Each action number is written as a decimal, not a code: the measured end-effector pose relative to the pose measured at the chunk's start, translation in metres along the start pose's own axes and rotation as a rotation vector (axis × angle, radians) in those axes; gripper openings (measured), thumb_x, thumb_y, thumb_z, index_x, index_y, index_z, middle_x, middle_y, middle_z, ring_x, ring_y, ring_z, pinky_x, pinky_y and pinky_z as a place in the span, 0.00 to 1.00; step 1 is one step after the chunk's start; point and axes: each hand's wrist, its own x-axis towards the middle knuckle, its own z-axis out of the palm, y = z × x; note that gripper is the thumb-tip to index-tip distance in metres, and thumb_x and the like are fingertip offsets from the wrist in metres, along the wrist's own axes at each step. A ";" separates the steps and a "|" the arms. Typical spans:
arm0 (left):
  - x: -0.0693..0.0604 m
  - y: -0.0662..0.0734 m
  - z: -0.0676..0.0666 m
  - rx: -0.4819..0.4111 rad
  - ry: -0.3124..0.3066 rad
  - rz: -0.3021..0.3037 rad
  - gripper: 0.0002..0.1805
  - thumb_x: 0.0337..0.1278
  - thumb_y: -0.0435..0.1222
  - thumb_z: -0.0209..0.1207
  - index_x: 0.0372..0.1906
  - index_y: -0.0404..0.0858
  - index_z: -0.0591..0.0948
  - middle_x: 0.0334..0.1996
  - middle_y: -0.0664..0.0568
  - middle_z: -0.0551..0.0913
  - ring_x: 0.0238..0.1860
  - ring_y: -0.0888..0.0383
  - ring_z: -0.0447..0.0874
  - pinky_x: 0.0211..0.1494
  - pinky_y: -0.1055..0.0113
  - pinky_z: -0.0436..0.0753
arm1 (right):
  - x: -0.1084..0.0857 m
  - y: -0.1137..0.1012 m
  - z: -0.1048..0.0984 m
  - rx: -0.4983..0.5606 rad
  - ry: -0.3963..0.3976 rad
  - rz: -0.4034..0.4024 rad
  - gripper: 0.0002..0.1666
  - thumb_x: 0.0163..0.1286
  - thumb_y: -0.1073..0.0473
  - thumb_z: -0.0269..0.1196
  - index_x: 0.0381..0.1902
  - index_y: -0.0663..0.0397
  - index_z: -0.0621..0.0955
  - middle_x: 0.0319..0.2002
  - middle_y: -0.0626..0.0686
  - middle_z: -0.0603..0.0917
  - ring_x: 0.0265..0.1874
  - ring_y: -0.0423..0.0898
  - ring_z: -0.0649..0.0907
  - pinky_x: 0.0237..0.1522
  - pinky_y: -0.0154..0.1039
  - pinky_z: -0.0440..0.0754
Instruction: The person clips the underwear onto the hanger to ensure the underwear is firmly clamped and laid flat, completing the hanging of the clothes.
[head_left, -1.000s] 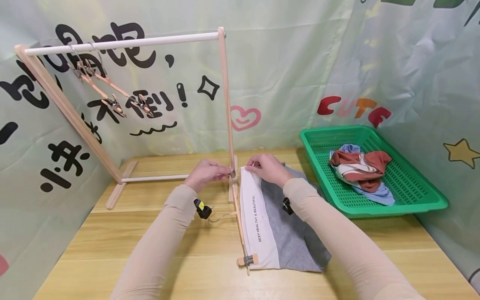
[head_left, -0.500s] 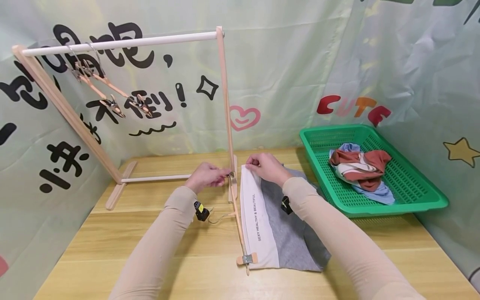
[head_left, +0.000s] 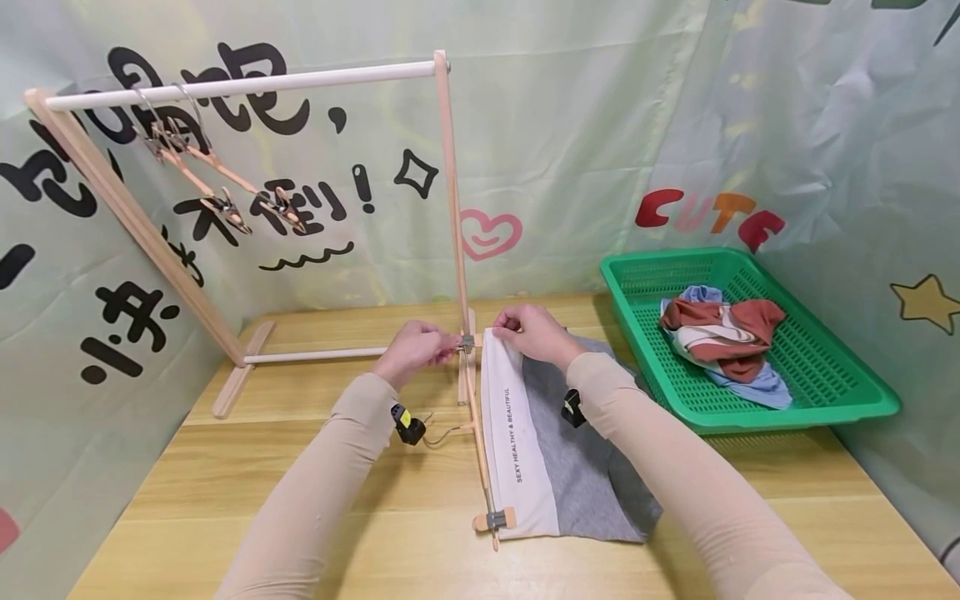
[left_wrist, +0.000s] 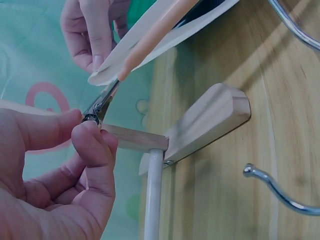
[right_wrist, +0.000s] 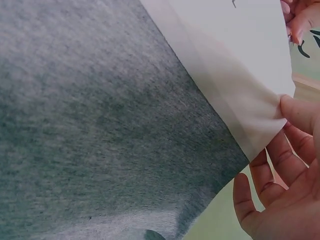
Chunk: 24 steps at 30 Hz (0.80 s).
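Note:
A clip hanger [head_left: 472,392] lies lengthwise beside the white waistband of a grey garment [head_left: 577,433]. At its far end my left hand [head_left: 420,346] pinches the metal clip [left_wrist: 97,110] between thumb and forefinger. My right hand [head_left: 534,333] pinches the far corner of the waistband [right_wrist: 260,120], just right of that clip. In the left wrist view the band's edge is close to the clip's pink-orange tip; whether it lies between the jaws I cannot tell. The near clip [head_left: 495,520] sits at the band's near corner. The hanger's hook [head_left: 442,435] points left.
A wooden rack [head_left: 452,192] with a white top bar stands behind on the left, and two clip hangers [head_left: 217,171] hang from it. One rack foot [head_left: 467,383] is beside the held clip. At right, a green basket [head_left: 825,367] contains crumpled clothes [head_left: 723,337].
My left hand has turned the far clip, so its flat face and pad now show toward the waistband corner. My right hand keeps its pinch on the corner and has barely moved.

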 end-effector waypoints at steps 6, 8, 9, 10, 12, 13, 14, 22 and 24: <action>0.001 -0.001 0.002 -0.037 0.016 -0.011 0.08 0.74 0.32 0.63 0.49 0.29 0.86 0.47 0.39 0.87 0.37 0.57 0.83 0.53 0.62 0.85 | -0.002 -0.002 -0.002 0.008 0.001 0.004 0.07 0.80 0.59 0.64 0.41 0.56 0.87 0.35 0.52 0.87 0.36 0.44 0.81 0.43 0.38 0.78; 0.001 -0.002 0.002 -0.053 0.017 -0.009 0.07 0.74 0.31 0.63 0.48 0.29 0.86 0.46 0.39 0.87 0.35 0.59 0.83 0.52 0.63 0.86 | -0.002 -0.002 -0.003 0.005 0.001 0.010 0.07 0.80 0.59 0.64 0.41 0.55 0.86 0.35 0.52 0.87 0.35 0.44 0.81 0.43 0.38 0.77; 0.001 -0.003 0.002 -0.063 0.016 -0.007 0.07 0.74 0.30 0.63 0.47 0.29 0.85 0.46 0.39 0.87 0.34 0.60 0.82 0.50 0.65 0.86 | -0.002 -0.002 -0.003 0.004 0.001 0.014 0.07 0.80 0.59 0.64 0.41 0.55 0.86 0.35 0.51 0.87 0.35 0.44 0.81 0.43 0.37 0.77; 0.002 -0.003 0.002 -0.073 0.015 -0.005 0.07 0.74 0.30 0.63 0.47 0.29 0.85 0.46 0.39 0.87 0.34 0.60 0.82 0.49 0.66 0.86 | -0.002 -0.002 -0.003 0.003 0.000 0.017 0.08 0.80 0.59 0.64 0.40 0.55 0.86 0.35 0.51 0.87 0.35 0.44 0.80 0.42 0.37 0.77; 0.002 -0.003 0.002 -0.089 0.015 -0.003 0.07 0.74 0.29 0.63 0.48 0.29 0.85 0.46 0.39 0.87 0.33 0.61 0.82 0.47 0.68 0.86 | -0.001 -0.001 -0.003 0.000 -0.002 0.021 0.08 0.80 0.58 0.64 0.40 0.55 0.86 0.34 0.51 0.86 0.35 0.44 0.80 0.42 0.37 0.76; 0.002 -0.003 0.002 -0.095 0.015 -0.002 0.07 0.74 0.29 0.63 0.48 0.29 0.85 0.47 0.39 0.87 0.33 0.62 0.82 0.48 0.69 0.86 | -0.001 -0.001 -0.003 -0.002 -0.003 0.022 0.08 0.80 0.58 0.64 0.40 0.55 0.86 0.34 0.51 0.86 0.34 0.44 0.80 0.41 0.37 0.76; 0.002 -0.003 0.002 -0.098 0.017 -0.002 0.07 0.73 0.29 0.63 0.48 0.29 0.85 0.47 0.40 0.87 0.33 0.62 0.82 0.49 0.68 0.87 | -0.001 -0.001 -0.003 -0.001 -0.003 0.021 0.08 0.80 0.58 0.65 0.40 0.55 0.86 0.34 0.51 0.86 0.34 0.43 0.80 0.41 0.37 0.76; 0.001 -0.003 0.004 -0.085 0.032 0.001 0.07 0.74 0.30 0.63 0.48 0.30 0.86 0.45 0.42 0.88 0.33 0.63 0.82 0.60 0.58 0.85 | 0.001 0.000 -0.003 0.017 -0.010 0.026 0.10 0.79 0.54 0.65 0.39 0.54 0.86 0.34 0.50 0.87 0.33 0.42 0.80 0.38 0.35 0.76; 0.001 -0.003 0.004 -0.083 0.039 0.000 0.07 0.74 0.29 0.63 0.49 0.30 0.86 0.47 0.39 0.88 0.33 0.63 0.82 0.56 0.62 0.86 | 0.001 0.000 -0.003 0.025 -0.013 0.034 0.11 0.79 0.54 0.66 0.39 0.54 0.86 0.33 0.50 0.87 0.33 0.42 0.79 0.38 0.35 0.76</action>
